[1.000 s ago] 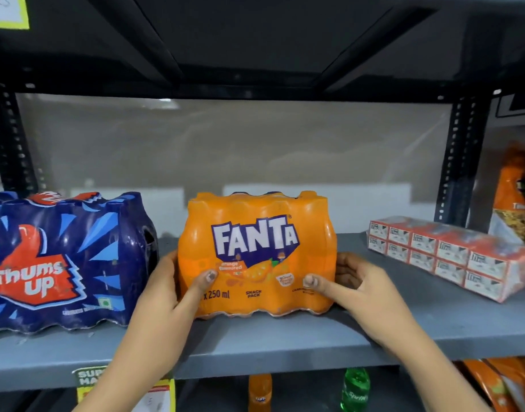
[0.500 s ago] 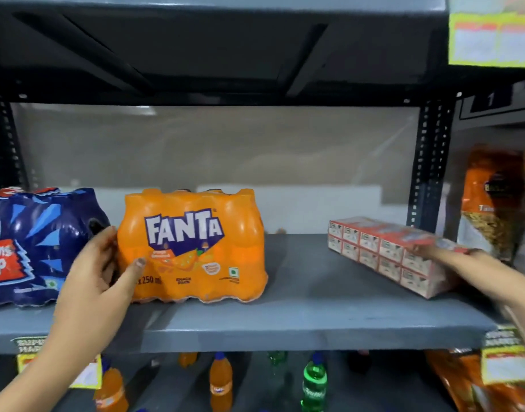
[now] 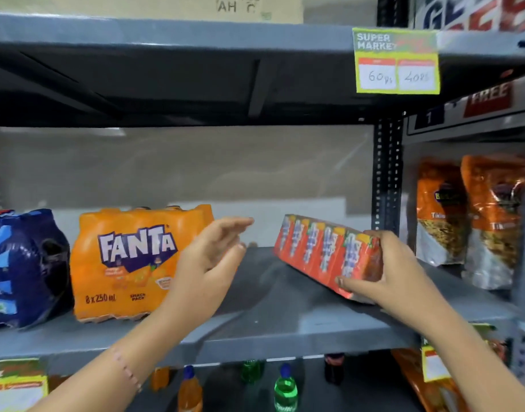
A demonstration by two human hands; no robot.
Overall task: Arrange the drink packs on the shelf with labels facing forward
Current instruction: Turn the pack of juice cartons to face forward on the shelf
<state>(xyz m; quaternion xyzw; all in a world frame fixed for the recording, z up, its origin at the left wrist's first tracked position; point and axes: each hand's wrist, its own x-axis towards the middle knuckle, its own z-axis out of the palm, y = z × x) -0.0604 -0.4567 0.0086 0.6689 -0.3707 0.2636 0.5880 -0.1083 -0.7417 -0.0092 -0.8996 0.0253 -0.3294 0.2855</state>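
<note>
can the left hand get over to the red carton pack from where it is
Probably yes. The left hand hangs open just right of the Fanta pack, and only bare shelf lies between it and the red carton pack, which the right hand grips at its near end.

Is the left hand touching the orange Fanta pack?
Apart. In the head view the left hand hangs open in front of the shelf, with grey shelf showing between it and the Fanta pack.

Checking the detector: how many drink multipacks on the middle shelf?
3. Blue pack at far left, cut off by the frame edge; Fanta pack beside it; red carton pack to the right, tilted up in the right hand. More could sit out of frame left.
</note>
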